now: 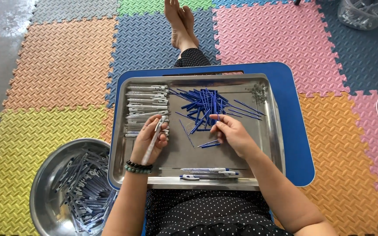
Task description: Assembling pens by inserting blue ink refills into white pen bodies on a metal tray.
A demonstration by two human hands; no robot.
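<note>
Fingers (pixel 154 131) of the left hand (pixel 152 142) are curled around a white pen barrel (pixel 154 140), gripping it upright-ish with the tip end poking up past the thumb, probably so the open end faces the other hand. Over on the right hand (pixel 232 133), the fingers (pixel 218 122) are pressed together in a pinch on what looks like one thin blue refill (pixel 217 118), though it's too fine to be sure it's only one. Just beyond those fingertips sits the loose pile of blue refills (pixel 206 107), fanned out so single ones are easy to pick. Right behind the left fingers there's a neat stack of white pen barrels (pixel 147 102), lined up sideways. Between the two hands a couple of stray refills (pixel 208 144) lie flat. Near the wrists, along the closest rim, two finished-looking pens (pixel 208 172) rest side by side. All of it sits in a shiny metal tray (pixel 270 140) on a blue lap surface (pixel 300 144) across the person's legs. Off to the left of the left forearm, down on the foam floor mats (pixel 62 65), a round steel bowl (pixel 40 196) holds a heap of pens, within easy dropping reach. Far beyond the right hand there's a clear plastic tub (pixel 364 13).
</note>
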